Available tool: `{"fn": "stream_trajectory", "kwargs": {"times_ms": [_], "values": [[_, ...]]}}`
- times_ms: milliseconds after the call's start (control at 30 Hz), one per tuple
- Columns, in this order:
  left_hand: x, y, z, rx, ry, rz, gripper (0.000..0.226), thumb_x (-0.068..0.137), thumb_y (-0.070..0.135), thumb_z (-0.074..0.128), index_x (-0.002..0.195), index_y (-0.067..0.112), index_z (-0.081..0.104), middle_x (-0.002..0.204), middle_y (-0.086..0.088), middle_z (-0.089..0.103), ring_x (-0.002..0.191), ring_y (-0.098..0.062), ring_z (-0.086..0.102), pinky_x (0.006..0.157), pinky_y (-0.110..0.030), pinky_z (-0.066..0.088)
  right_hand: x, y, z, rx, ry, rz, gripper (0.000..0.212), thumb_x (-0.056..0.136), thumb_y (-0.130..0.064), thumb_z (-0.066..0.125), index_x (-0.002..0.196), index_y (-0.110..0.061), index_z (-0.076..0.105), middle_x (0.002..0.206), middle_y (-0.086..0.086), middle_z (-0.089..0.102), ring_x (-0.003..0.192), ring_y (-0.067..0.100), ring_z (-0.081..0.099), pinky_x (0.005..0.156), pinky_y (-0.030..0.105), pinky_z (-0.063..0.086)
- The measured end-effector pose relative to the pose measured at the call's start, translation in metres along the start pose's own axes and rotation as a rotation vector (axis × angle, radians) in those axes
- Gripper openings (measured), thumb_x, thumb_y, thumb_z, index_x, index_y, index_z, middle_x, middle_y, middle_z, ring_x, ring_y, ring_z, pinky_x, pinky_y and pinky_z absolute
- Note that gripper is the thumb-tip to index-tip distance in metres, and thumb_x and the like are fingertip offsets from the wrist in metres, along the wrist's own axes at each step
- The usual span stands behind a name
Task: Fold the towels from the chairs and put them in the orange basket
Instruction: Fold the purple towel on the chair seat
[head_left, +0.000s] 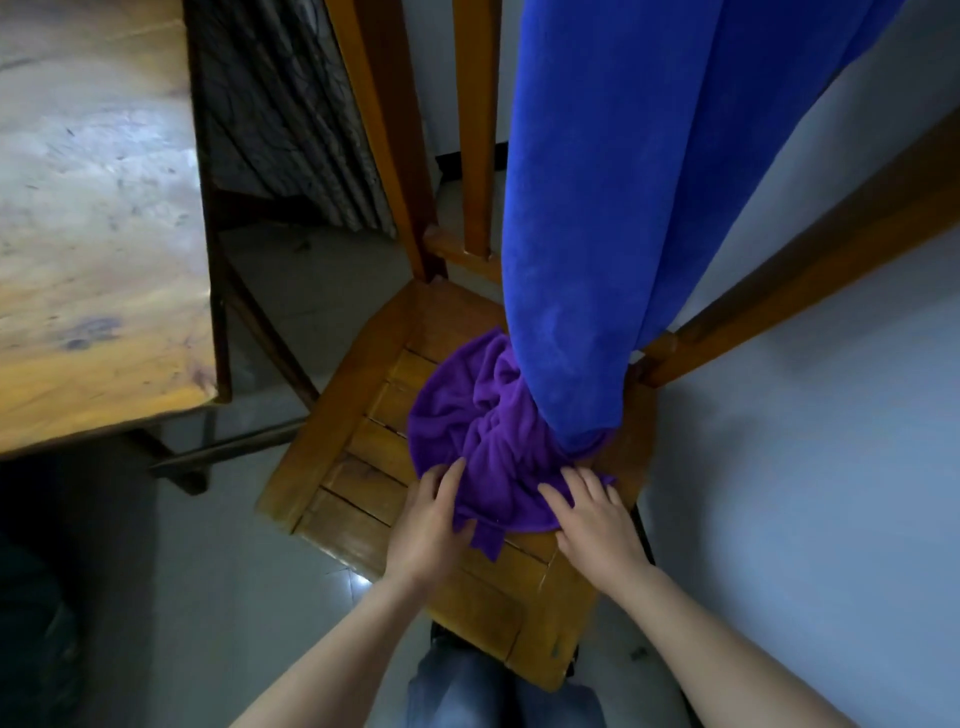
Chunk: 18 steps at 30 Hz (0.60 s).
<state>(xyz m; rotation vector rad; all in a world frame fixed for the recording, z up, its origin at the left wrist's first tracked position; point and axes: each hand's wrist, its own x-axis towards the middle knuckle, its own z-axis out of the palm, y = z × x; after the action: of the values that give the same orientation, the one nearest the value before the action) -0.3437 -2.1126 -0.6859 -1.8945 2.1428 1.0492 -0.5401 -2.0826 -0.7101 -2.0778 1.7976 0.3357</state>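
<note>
A crumpled purple towel (475, 415) lies on the slatted seat of a wooden chair (363, 483). A long blue towel (613, 208) hangs down from the chair's back, and its lower end rests on the purple one. My left hand (428, 525) lies at the purple towel's near left edge, fingers straight and the thumb touching the cloth. My right hand (597, 514) rests flat on the towel's near right edge, fingers spread. The orange basket is not in view.
A worn wooden table (93, 218) stands at the left, its corner close to the chair. Behind the chair hangs a dark patterned cloth (280, 104). Pale tiled floor (805, 467) lies to the right. My knees in jeans (467, 691) are below the seat.
</note>
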Motion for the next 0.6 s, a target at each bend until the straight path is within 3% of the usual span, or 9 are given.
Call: {"fn": "stream_trajectory", "kwargs": {"times_ms": [67,167,400,600], "values": [[0.005,0.001,0.008,-0.01,0.0,0.027,0.057,0.089,0.029,0.057,0.141,0.02,0.034,0.14,0.001,0.04,0.128,-0.017,0.037,0.1,-0.025,0.039,0.002,-0.001,0.005,0.01,0.038,0.007,0.07,0.031,-0.022,0.092,0.097,-0.02,0.071,0.096,0.01,0.07,0.089,0.029,0.068,0.065,0.04,0.056],[0.006,0.0,0.018,-0.015,0.009,0.065,0.028,0.091,0.025,0.054,0.117,0.017,0.056,0.114,0.0,0.056,0.105,-0.016,0.053,0.085,-0.026,0.046,-0.002,-0.003,0.011,0.011,0.094,-0.004,0.067,0.031,-0.014,0.092,0.094,-0.019,0.071,0.087,0.006,0.068,0.078,0.027,0.067,0.059,0.038,0.055],[-0.024,-0.004,0.025,0.05,-0.123,-0.048,0.019,0.09,0.025,0.051,0.105,0.014,0.053,0.105,0.0,0.057,0.091,-0.02,0.058,0.073,-0.031,0.048,-0.032,0.003,0.013,0.034,0.052,-0.026,0.056,0.019,-0.011,0.092,0.069,-0.019,0.068,0.061,0.0,0.06,0.056,0.02,0.06,0.044,0.03,0.048],[-0.058,-0.008,0.018,0.041,-0.117,-0.136,0.014,0.087,0.027,0.052,0.093,0.015,0.052,0.095,0.0,0.055,0.092,-0.023,0.059,0.066,-0.03,0.04,-0.059,-0.002,-0.004,0.091,-0.008,-0.024,0.058,0.014,-0.025,0.093,0.067,-0.019,0.068,0.059,-0.002,0.06,0.054,0.016,0.061,0.043,0.027,0.049]]}}
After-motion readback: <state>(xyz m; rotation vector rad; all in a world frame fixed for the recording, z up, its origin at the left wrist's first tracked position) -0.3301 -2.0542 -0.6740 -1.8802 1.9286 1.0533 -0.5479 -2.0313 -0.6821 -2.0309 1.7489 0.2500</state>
